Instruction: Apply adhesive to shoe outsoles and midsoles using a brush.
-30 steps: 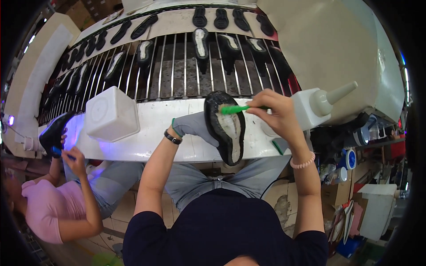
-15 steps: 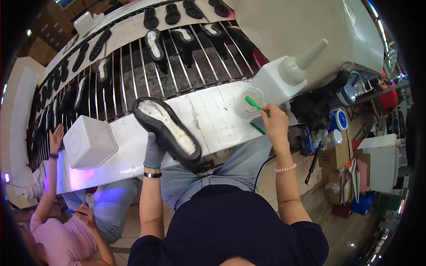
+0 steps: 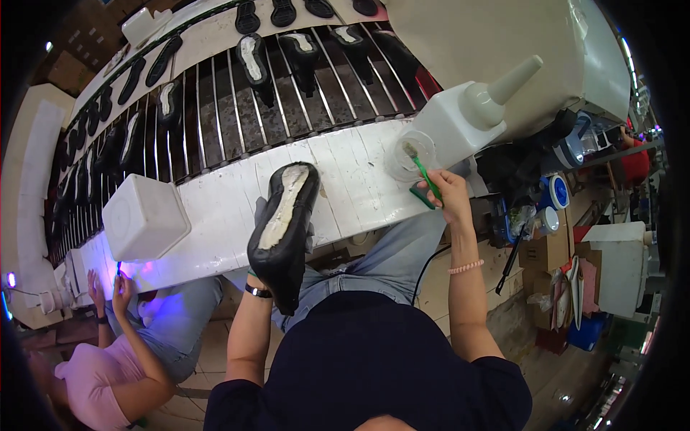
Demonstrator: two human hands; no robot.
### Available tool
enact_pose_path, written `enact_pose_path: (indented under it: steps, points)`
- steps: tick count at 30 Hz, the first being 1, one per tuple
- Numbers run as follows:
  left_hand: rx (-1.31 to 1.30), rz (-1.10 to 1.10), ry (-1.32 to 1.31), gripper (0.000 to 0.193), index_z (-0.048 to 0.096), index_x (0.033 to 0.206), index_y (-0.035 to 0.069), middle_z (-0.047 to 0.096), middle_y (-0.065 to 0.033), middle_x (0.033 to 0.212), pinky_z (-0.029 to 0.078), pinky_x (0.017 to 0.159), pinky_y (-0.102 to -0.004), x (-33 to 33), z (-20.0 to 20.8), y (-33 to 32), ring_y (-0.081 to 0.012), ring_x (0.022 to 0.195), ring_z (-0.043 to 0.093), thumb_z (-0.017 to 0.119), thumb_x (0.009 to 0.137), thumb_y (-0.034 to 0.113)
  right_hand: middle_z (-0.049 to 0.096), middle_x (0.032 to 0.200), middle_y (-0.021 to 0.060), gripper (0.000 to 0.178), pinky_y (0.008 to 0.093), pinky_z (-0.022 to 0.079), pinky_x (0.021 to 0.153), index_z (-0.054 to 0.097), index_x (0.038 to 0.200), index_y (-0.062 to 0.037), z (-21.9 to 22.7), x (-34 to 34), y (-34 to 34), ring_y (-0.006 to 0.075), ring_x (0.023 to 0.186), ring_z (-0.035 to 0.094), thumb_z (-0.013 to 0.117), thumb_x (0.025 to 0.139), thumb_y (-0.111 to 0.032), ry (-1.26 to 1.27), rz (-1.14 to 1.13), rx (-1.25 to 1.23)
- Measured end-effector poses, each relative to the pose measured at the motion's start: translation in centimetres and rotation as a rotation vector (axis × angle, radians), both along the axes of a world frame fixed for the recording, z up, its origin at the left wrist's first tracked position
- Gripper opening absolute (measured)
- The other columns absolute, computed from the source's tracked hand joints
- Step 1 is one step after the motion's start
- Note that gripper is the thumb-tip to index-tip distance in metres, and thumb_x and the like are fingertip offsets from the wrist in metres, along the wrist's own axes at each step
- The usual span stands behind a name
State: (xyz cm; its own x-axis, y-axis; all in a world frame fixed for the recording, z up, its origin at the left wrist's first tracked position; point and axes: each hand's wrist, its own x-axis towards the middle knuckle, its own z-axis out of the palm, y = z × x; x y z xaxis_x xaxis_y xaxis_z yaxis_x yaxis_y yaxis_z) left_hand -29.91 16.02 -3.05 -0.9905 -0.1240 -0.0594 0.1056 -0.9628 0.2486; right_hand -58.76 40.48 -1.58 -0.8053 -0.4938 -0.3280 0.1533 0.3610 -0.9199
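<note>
My left hand, in a grey glove, is closed round a black shoe upper and mostly hidden behind it. The upper's cream-white underside faces up, and it is held tilted over the near edge of the white bench. Between the fingers of my bare right hand is a small green brush. Its bristle end is inside a clear round cup. Beside the cup stands a white squeeze bottle with a long nozzle. A dark green flat piece lies near my right hand, partly hidden.
Beyond the white bench runs a rack of metal rollers carrying several black uppers. Black soles line the shelf behind it. A white square container stands at left, near a co-worker in pink.
My left hand has turned the shoe upper and drawn it nearer me. The brush has shifted, its bristles now showing in the cup. The co-worker's raised hand has come down from the rack.
</note>
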Motion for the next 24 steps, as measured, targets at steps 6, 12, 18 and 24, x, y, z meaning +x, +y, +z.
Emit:
enact_pose_path:
  steps: [6,12,18,24]
  points:
    - [-0.102,0.123,-0.337,0.066,0.048,0.135,0.006,0.059,-0.0111,0.126,0.049,0.097,-0.0334,-2.9,1.4,0.0,-0.0214,0.11,0.061,0.049,0.093,0.056,0.064,0.081,0.0055,0.028,0.0163,0.03,0.042,0.06,0.112,0.0056,1.6,2.3,-3.8,0.0039,0.051,0.043,0.055,0.097,-0.018,-0.484,0.038,-0.549]
    - [-0.326,0.19,-0.454,0.054,0.055,0.125,0.0,0.065,-0.0093,0.113,0.053,0.087,-0.0289,-4.0,4.2,0.3,-0.0155,0.095,0.064,0.049,0.098,0.046,0.067,0.085,0.0058,0.01,0.0177,0.036,0.05,0.069,0.093,0.0017,9.0,5.9,-6.7,0.0053,0.063,0.054,0.069,0.084,-0.004,-0.139,0.428,-0.522]
    - [-0.572,0.298,-0.46,0.055,0.053,0.124,-0.001,0.063,-0.0085,0.11,0.052,0.087,-0.0284,-4.0,6.4,-0.3,-0.0127,0.095,0.062,0.048,0.098,0.047,0.064,0.081,0.0066,0.013,0.0197,0.04,0.058,0.071,0.085,0.0046,11.4,8.9,-5.9,0.0077,0.068,0.056,0.076,0.073,0.002,0.197,0.627,-0.386]
    - [-0.786,0.334,-0.41,0.058,0.051,0.127,-0.003,0.06,-0.0061,0.111,0.046,0.09,-0.0272,-4.4,7.2,-0.1,-0.0108,0.099,0.056,0.051,0.097,0.047,0.065,0.078,0.0044,0.008,0.0214,0.042,0.061,0.069,0.08,0.002,11.2,8.6,-7.0,0.0074,0.069,0.057,0.075,0.076,0.0,0.373,0.572,-0.29]
